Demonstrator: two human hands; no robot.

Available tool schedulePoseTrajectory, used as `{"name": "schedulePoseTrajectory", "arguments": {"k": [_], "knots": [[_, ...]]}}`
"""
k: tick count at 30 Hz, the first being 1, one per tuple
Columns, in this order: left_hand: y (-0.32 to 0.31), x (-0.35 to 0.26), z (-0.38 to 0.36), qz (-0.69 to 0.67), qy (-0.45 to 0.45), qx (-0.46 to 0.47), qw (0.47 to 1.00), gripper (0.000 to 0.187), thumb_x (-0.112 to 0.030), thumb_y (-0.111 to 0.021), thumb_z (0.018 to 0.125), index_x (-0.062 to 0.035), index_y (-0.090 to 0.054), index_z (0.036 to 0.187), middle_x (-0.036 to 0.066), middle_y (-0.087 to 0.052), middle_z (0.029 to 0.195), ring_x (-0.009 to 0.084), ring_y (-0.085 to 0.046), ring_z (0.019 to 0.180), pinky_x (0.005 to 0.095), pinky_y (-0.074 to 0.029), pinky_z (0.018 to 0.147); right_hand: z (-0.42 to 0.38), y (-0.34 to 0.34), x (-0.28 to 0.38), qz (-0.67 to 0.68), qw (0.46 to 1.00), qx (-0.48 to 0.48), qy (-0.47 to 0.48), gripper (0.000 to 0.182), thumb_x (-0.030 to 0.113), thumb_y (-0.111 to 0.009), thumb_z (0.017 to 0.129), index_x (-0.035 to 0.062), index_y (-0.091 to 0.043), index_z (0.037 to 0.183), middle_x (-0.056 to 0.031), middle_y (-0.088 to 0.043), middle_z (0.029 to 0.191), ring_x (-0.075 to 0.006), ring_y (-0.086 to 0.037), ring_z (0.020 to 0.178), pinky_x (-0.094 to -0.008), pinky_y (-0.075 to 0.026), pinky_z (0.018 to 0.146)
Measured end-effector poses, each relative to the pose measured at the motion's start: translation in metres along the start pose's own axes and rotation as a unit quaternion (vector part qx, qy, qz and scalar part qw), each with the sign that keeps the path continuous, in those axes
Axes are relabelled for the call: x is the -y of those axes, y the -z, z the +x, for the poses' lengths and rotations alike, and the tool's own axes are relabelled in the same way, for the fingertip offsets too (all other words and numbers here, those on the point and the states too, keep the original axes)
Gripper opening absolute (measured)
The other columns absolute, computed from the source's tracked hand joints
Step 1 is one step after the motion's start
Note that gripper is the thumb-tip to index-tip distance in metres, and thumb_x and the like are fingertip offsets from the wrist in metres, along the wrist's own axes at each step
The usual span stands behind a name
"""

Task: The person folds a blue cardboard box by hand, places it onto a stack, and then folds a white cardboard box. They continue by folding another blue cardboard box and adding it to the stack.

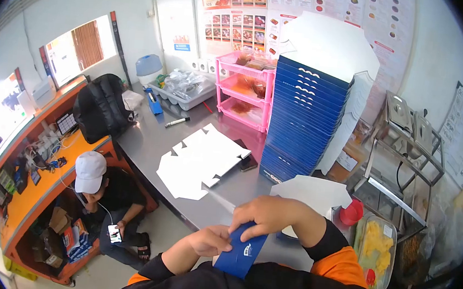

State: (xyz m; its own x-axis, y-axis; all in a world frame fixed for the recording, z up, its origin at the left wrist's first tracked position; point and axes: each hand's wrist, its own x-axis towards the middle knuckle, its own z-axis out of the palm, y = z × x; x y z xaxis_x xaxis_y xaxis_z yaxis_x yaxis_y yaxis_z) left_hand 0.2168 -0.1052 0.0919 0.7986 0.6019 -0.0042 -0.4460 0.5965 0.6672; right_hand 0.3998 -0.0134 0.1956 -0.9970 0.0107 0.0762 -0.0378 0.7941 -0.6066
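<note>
A blue printed cardboard piece (242,251) is held close against my body at the table's front edge. My left hand (211,240) pinches its left side, and my right hand (267,217) grips its top, fingers bent over it. Beyond my hands, a flat white die-cut cardboard sheet (199,161) lies on the metal table (146,136). To its right rises a tall stack of blue folded boxes (300,123) with white lids raised. Another white box lid (313,191) stands just past my right hand.
A pink three-tier rack (243,92), a grey tray of plastic bags (183,91) and a marker (177,121) are at the back. A seated person in a white cap (90,171) holds a phone at left. At right are a red cup (351,212) and a container of yellow food (376,247).
</note>
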Motion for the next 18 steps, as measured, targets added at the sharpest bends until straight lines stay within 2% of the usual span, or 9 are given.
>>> {"name": "schedulePoseTrajectory", "arguments": {"k": [3,4,7,8,11,12,15,16,18], "knots": [[0.006,-0.009,0.004,0.001,-0.022,-0.03,0.999,0.044,0.0,-0.048,0.076,0.0117,-0.039,0.118,0.018,-0.053,0.111,0.0235,-0.055,0.099,0.0331,-0.042,0.088,-0.006,0.002,0.003,0.001,0.998,-0.046,-0.051,0.026,0.022,-0.064,0.073,0.0069,-0.061,0.093,-0.0072,-0.057,0.09,-0.0252,-0.056,0.088,-0.0338,-0.043,0.074],[0.008,-0.012,0.003,0.023,-0.001,-0.026,0.999,0.044,0.001,-0.048,0.076,0.0129,-0.039,0.117,0.018,-0.054,0.109,0.0234,-0.055,0.098,0.0338,-0.043,0.086,-0.007,-0.001,0.003,0.002,0.996,-0.081,-0.032,0.024,0.021,-0.064,0.073,0.0072,-0.062,0.092,-0.0066,-0.056,0.088,-0.0249,-0.056,0.084,-0.0342,-0.043,0.072],[-0.011,-0.029,0.009,-0.022,-0.012,0.027,0.999,0.043,0.002,-0.047,0.075,0.0143,-0.04,0.116,0.018,-0.055,0.107,0.0229,-0.056,0.096,0.0323,-0.044,0.083,-0.015,-0.01,0.002,-0.009,0.982,-0.188,-0.035,0.024,0.021,-0.064,0.073,0.0068,-0.062,0.092,-0.0061,-0.056,0.089,-0.0248,-0.056,0.084,-0.0335,-0.044,0.071],[-0.004,-0.023,0.013,0.007,-0.019,0.033,0.999,0.044,0.004,-0.047,0.075,0.0137,-0.04,0.117,0.018,-0.055,0.109,0.023,-0.056,0.095,0.0324,-0.044,0.081,-0.021,-0.012,-0.001,-0.006,0.986,-0.165,-0.016,0.027,0.019,-0.066,0.073,0.0065,-0.061,0.097,-0.0067,-0.057,0.091,-0.023,-0.056,0.084,-0.0315,-0.044,0.07],[-0.002,-0.022,0.022,0.12,0.052,0.013,0.991,0.045,0.005,-0.047,0.075,0.0122,-0.04,0.118,0.017,-0.053,0.113,0.0218,-0.055,0.098,0.0321,-0.044,0.082,-0.035,-0.017,-0.006,0.048,0.992,-0.113,0.008,0.028,0.019,-0.066,0.074,0.0052,-0.061,0.098,-0.0074,-0.057,0.093,-0.0239,-0.056,0.084,-0.0311,-0.044,0.071],[0.005,-0.023,0.025,0.136,0.07,0.034,0.988,0.044,0.006,-0.046,0.075,0.0107,-0.041,0.119,0.016,-0.053,0.114,0.0213,-0.053,0.101,0.0317,-0.043,0.083,-0.041,-0.017,-0.008,0.084,0.991,-0.099,0.015,0.039,0.024,-0.069,0.071,0.0032,-0.058,0.103,-0.0101,-0.055,0.097,-0.026,-0.055,0.087,-0.0308,-0.044,0.074],[-0.012,-0.038,0.041,0.07,0.079,0.028,0.994,0.044,0.006,-0.045,0.077,0.0109,-0.041,0.12,0.017,-0.054,0.113,0.0223,-0.053,0.103,0.0302,-0.044,0.083,-0.059,-0.02,0.001,-0.023,0.979,-0.2,0.043,0.052,0.029,-0.072,0.068,0.0021,-0.055,0.109,-0.0126,-0.052,0.101,-0.0271,-0.053,0.091,-0.0314,-0.043,0.077],[-0.01,-0.042,0.046,0.044,0.077,0.022,0.996,0.043,0.006,-0.044,0.077,0.011,-0.04,0.12,0.018,-0.054,0.111,0.0244,-0.055,0.101,0.0308,-0.046,0.082,-0.065,-0.023,0.001,-0.037,0.978,-0.203,-0.005,0.063,0.034,-0.075,0.063,0.0016,-0.052,0.112,-0.0136,-0.051,0.102,-0.0272,-0.052,0.093,-0.032,-0.042,0.079],[-0.001,-0.046,0.054,0.033,0.106,0.04,0.993,0.042,0.006,-0.045,0.077,0.0112,-0.041,0.118,0.019,-0.054,0.11,0.0247,-0.056,0.099,0.0311,-0.046,0.082,-0.075,-0.026,-0.007,0.051,0.965,-0.257,0.014,0.056,0.031,-0.073,0.065,0.0016,-0.053,0.108,-0.0127,-0.052,0.096,-0.0281,-0.052,0.089,-0.0335,-0.042,0.077]]}}
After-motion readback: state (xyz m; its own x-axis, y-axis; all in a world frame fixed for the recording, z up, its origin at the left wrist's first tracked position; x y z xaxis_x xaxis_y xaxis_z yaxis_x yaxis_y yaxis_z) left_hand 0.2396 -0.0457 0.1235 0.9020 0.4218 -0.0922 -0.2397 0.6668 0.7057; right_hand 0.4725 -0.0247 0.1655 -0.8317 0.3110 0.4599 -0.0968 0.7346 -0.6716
